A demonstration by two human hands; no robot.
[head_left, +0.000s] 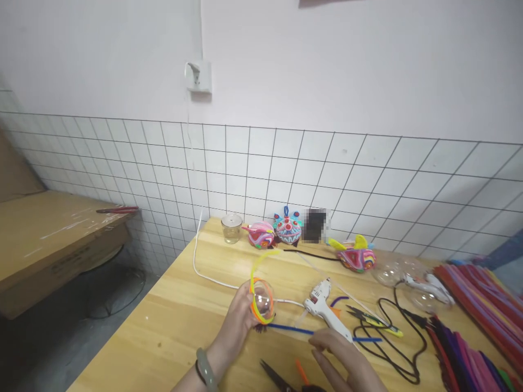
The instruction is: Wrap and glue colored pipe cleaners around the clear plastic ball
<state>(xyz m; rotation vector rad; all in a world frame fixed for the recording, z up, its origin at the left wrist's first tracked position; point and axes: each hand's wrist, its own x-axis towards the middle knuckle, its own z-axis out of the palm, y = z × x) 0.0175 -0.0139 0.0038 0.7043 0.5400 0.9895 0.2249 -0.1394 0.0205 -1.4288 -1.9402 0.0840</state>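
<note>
While the left hand [241, 318] holds up a clear plastic ball [262, 300] over a wooden table [180, 321], its fingers curl around the ball's left side. An orange and yellow pipe cleaner [256, 283] wraps the ball, its yellow end arching upward. The right hand [341, 356] rests low on the table, fingers loosely bent over the handle of a white glue gun [324, 309], touching it; whether it grips cannot be told. A blue pipe cleaner [298, 330] lies just below the ball. Black scissors [278, 378] lie near the bottom edge. Three colourful craft figures [288, 228] sit by the tiled wall.
</note>
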